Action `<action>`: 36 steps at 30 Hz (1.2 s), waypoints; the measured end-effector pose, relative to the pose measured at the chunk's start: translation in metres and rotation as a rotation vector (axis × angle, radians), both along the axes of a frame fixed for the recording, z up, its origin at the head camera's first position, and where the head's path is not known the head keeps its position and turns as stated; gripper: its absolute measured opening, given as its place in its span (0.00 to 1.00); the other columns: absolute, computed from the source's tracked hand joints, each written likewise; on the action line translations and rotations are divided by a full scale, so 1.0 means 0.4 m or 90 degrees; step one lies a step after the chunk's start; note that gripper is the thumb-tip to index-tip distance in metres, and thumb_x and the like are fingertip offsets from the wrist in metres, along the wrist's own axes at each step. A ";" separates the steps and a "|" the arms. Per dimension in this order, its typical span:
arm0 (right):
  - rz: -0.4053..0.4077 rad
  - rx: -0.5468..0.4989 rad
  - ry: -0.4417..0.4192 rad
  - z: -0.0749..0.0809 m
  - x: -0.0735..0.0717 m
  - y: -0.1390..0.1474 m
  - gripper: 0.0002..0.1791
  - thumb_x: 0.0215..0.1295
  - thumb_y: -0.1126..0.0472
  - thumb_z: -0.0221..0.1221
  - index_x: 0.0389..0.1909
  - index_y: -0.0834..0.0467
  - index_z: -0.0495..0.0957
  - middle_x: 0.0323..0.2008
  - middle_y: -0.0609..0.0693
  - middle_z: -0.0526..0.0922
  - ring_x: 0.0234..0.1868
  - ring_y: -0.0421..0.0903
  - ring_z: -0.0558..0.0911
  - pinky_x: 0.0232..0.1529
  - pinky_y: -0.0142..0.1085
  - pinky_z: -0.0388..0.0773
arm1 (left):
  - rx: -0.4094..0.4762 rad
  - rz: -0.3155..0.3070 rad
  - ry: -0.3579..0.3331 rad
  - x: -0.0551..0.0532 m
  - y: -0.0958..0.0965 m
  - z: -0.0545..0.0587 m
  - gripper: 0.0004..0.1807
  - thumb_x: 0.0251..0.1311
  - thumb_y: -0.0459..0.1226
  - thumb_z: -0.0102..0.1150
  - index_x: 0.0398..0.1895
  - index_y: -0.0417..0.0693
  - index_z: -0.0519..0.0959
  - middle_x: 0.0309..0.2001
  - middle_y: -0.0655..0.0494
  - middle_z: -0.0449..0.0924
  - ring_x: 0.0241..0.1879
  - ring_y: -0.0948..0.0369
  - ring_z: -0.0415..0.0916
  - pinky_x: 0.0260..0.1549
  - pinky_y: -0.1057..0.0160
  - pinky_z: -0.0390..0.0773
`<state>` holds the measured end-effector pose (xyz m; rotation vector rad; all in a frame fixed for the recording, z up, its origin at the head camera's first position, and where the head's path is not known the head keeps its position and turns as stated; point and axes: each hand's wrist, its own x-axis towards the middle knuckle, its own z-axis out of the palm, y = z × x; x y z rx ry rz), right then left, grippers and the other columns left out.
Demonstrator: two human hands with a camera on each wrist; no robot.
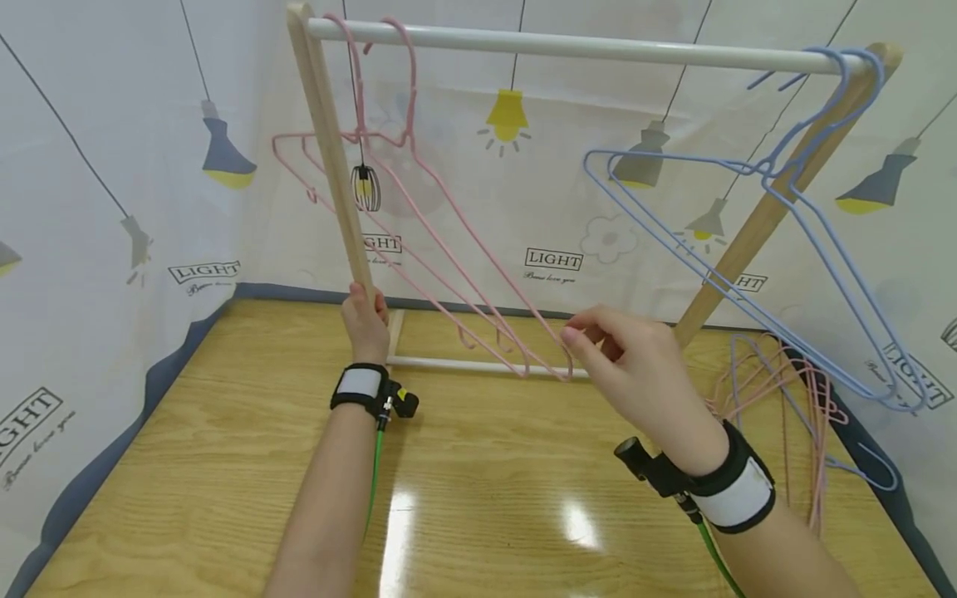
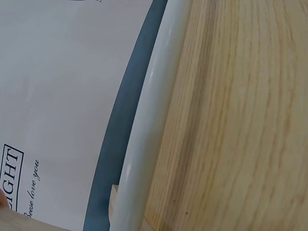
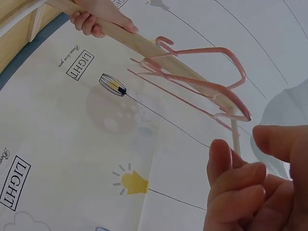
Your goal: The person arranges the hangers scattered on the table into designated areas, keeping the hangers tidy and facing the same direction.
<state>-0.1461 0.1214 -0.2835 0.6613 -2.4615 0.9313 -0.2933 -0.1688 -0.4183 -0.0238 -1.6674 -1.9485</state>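
Observation:
My left hand (image 1: pixel 365 324) grips the lower part of the left wooden post (image 1: pixel 329 158) of a clothes rack. Two pink hangers (image 1: pixel 413 87) hang by their hooks from the white top rail (image 1: pixel 568 46), close to that post. With thumb and fingers bent, my right hand (image 1: pixel 635 357) is beside the near lower corner of the front pink hanger. In the right wrist view, a gap shows between the right thumb (image 3: pixel 279 140) and fingers, with nothing held, and the pink hangers (image 3: pixel 207 83) lie beyond the fingertips. The left wrist view shows mainly the lower white bar (image 2: pixel 149 115).
Two blue hangers (image 1: pixel 768 169) hang at the rail's right end, by the right wooden post (image 1: pixel 736 249). Below them, pink and blue hangers (image 1: pixel 818 415) lie heaped on the wooden table (image 1: pixel 486 482). Printed cloth (image 1: pixel 463 166) forms the backdrop behind the rack and at both sides.

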 end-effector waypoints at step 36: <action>-0.268 0.172 -0.477 -0.299 -0.028 0.467 0.25 0.70 0.51 0.50 0.13 0.53 0.61 0.11 0.44 0.60 0.14 0.43 0.60 0.18 0.36 0.56 | 0.008 0.043 -0.022 -0.053 0.004 -0.042 0.50 0.39 0.82 0.38 0.14 0.39 0.66 0.11 0.61 0.58 0.09 0.69 0.53 0.09 0.70 0.51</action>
